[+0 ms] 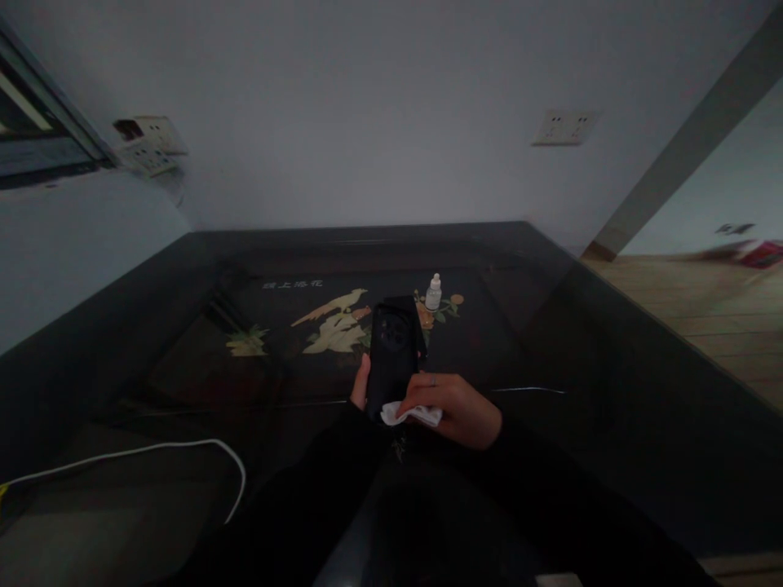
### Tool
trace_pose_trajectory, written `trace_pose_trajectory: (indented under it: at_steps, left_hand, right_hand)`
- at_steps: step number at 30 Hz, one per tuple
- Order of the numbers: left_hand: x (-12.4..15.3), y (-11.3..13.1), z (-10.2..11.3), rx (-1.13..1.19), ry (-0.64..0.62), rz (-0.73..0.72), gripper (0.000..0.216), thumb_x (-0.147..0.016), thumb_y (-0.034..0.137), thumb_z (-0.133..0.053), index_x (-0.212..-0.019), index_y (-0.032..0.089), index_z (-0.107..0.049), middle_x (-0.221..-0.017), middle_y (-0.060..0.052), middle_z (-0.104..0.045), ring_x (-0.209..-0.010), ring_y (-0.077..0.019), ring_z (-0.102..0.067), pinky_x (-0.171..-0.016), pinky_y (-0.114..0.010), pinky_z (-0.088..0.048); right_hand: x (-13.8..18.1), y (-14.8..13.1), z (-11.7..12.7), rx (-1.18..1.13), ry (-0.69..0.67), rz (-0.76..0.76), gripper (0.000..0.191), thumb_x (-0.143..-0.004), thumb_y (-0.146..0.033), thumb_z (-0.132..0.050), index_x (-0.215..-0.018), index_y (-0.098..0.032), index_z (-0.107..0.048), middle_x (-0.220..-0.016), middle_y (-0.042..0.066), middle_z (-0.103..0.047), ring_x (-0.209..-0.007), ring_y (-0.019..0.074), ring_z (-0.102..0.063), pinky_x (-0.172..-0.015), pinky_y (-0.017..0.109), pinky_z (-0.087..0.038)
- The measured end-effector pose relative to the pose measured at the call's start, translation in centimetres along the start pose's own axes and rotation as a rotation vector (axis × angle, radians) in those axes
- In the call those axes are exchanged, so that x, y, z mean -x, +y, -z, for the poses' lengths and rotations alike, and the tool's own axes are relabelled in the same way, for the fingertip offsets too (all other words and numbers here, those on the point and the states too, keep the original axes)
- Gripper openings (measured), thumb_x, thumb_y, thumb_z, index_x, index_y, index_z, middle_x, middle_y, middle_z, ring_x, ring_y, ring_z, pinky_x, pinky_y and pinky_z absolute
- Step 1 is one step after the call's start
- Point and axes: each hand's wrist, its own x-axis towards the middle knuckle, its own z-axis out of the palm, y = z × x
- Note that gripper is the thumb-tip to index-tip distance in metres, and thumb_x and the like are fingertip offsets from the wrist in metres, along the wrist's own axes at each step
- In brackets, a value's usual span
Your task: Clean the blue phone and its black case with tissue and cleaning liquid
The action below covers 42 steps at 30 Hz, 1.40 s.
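My left hand [360,390] grips a black phone [392,352] from behind and holds it upright, its back with the round camera ring facing me. Only the left thumb and hand edge show beside the phone. My right hand [456,408] is closed on a small white cloth [411,414] and presses it against the phone's lower end. Both arms are in dark sleeves.
A dark glossy table [581,383] with a painted bird-and-flower panel [333,324] lies below. A small white dropper bottle [434,293] stands behind the phone. A white cable [183,447] loops at the near left. Wall sockets [564,127] sit on the grey wall.
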Motion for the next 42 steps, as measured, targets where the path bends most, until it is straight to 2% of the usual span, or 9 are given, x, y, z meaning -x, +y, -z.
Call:
trace_pose_trajectory:
  at_steps: [3, 6, 11, 13, 19, 24, 29, 35, 42]
  left_hand:
    - [-0.2, 0.3, 0.0, 0.048, 0.053, -0.003, 0.069, -0.078, 0.063, -0.033, -0.107, 0.006, -0.062, -0.098, -0.010, -0.067, -0.084, -0.0239, -0.062, -0.076, -0.035, -0.047]
    - [-0.5, 0.6, 0.5, 0.079, 0.087, 0.041, 0.065, -0.080, 0.059, -0.033, -0.107, 0.006, -0.060, -0.103, -0.012, -0.065, -0.086, -0.0239, -0.062, -0.076, -0.039, -0.048]
    - [-0.5, 0.5, 1.3, 0.064, -0.076, 0.334, 0.063, -0.075, 0.060, -0.044, -0.110, 0.008, -0.054, -0.101, -0.018, -0.065, -0.091, -0.0297, -0.061, -0.072, -0.047, -0.047]
    - [-0.3, 0.4, 1.0, 0.037, -0.117, 0.419, 0.062, -0.076, 0.059, -0.046, -0.114, 0.010, -0.051, -0.105, -0.018, -0.063, -0.094, -0.0307, -0.060, -0.072, -0.048, -0.047]
    - [0.2, 0.5, -0.2, -0.038, -0.148, 0.518, 0.063, -0.067, 0.057, -0.058, -0.111, 0.012, -0.052, -0.099, -0.016, -0.066, -0.088, -0.0309, -0.062, -0.070, -0.046, -0.047]
    - [0.2, 0.4, 0.4, -0.034, -0.157, 0.575, 0.068, -0.072, 0.062, -0.048, -0.117, 0.010, -0.048, -0.103, -0.018, -0.064, -0.093, -0.0309, -0.061, -0.075, -0.047, -0.045]
    - [0.2, 0.2, 0.3, -0.045, -0.166, 0.544, 0.069, -0.072, 0.060, -0.051, -0.121, 0.012, -0.046, -0.103, -0.016, -0.064, -0.093, -0.0292, -0.060, -0.073, -0.044, -0.046]
    - [0.2, 0.2, 0.1, -0.044, -0.067, 0.487, 0.090, -0.067, 0.056, -0.060, -0.138, 0.020, -0.019, -0.109, -0.016, -0.061, -0.094, -0.0323, -0.060, -0.076, -0.050, -0.045]
    - [1.2, -0.9, -1.1, -0.283, -0.065, 0.122, 0.086, -0.073, 0.050, -0.057, -0.140, 0.030, -0.006, -0.112, -0.013, -0.059, -0.095, -0.0362, -0.059, -0.068, -0.051, -0.049]
  right_hand:
    - [1.1, 0.7, 1.0, -0.041, -0.007, -0.058, 0.014, -0.083, -0.017, -0.053, -0.088, -0.017, -0.066, -0.082, 0.004, -0.061, -0.075, 0.0119, -0.058, -0.070, 0.022, -0.043]
    - [1.7, 1.5, 1.7, -0.083, 0.084, -0.122, 0.013, -0.082, -0.024, -0.055, -0.084, -0.016, -0.066, -0.078, 0.004, -0.062, -0.072, 0.0122, -0.059, -0.066, 0.022, -0.044]
    - [1.1, 3.4, 2.4, 0.141, 0.568, -0.270, 0.016, -0.082, -0.027, -0.055, -0.074, -0.016, -0.064, -0.069, 0.002, -0.061, -0.065, 0.0133, -0.057, -0.060, 0.023, -0.043]
    - [0.7, 4.1, 2.5, 0.212, 0.649, -0.286, 0.015, -0.082, -0.026, -0.055, -0.076, -0.016, -0.065, -0.071, 0.003, -0.061, -0.068, 0.0147, -0.057, -0.063, 0.025, -0.043]
    - [0.3, 4.7, 2.1, 0.384, 0.586, -0.246, 0.019, -0.082, -0.016, -0.051, -0.094, -0.018, -0.066, -0.087, 0.006, -0.062, -0.085, 0.0177, -0.056, -0.076, 0.028, -0.043]
    - [0.7, 4.4, 1.7, 0.561, 0.518, -0.185, 0.026, -0.082, -0.009, -0.047, -0.099, -0.019, -0.065, -0.086, 0.005, -0.062, -0.084, 0.0161, -0.055, -0.076, 0.026, -0.043]
    - [1.4, 4.6, 1.9, 0.666, 0.522, -0.154, 0.026, -0.084, -0.010, -0.044, -0.095, -0.017, -0.066, -0.082, 0.006, -0.063, -0.079, 0.0165, -0.055, -0.071, 0.026, -0.043]
    - [2.0, 4.6, 2.2, 0.712, 0.510, -0.185, 0.028, -0.082, -0.007, -0.042, -0.095, -0.016, -0.066, -0.081, 0.007, -0.062, -0.080, 0.0172, -0.054, -0.072, 0.026, -0.043]
    - [2.0, 4.3, 2.0, 0.631, 0.609, -0.198, 0.018, -0.084, -0.016, -0.048, -0.090, -0.015, -0.065, -0.077, 0.006, -0.062, -0.076, 0.0172, -0.057, -0.069, 0.027, -0.044]
